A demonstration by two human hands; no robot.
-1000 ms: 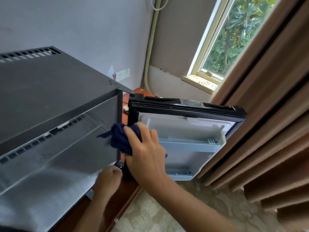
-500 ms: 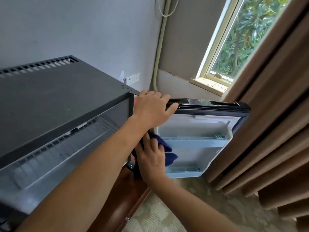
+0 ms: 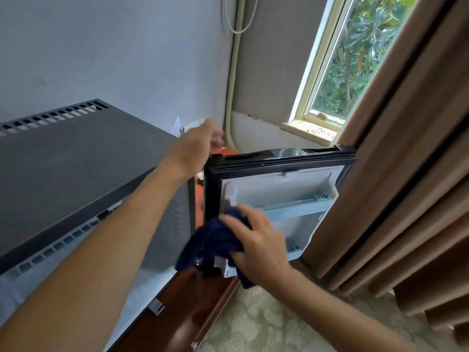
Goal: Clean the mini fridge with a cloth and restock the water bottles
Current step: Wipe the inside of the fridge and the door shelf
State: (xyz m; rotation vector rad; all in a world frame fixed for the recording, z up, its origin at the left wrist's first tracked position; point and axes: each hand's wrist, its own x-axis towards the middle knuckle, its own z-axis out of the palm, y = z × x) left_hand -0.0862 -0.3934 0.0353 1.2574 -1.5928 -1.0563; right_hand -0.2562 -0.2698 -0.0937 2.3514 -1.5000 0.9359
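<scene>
The black mini fridge [image 3: 76, 158] fills the left, its door [image 3: 279, 161] swung open to the right with pale shelves [image 3: 297, 209] on its inner face. My right hand [image 3: 256, 240] holds a dark blue cloth [image 3: 213, 242] against the lower hinge side of the door's inner face. My left hand [image 3: 198, 146] hovers blurred above the fridge's top right corner, just left of the door's top edge, fingers loose and holding nothing. No water bottles are in view.
The fridge stands on a red-brown wooden cabinet [image 3: 193, 295]. Brown curtains [image 3: 406, 174] hang close to the door's right edge. A window [image 3: 355, 59] and a wall socket [image 3: 193, 124] lie behind. Patterned carpet [image 3: 274, 323] covers the floor below.
My left hand rose from the fridge's bottom front edge to the door's top, then let go and moved left. My right hand slid the cloth down the door's hinge side.
</scene>
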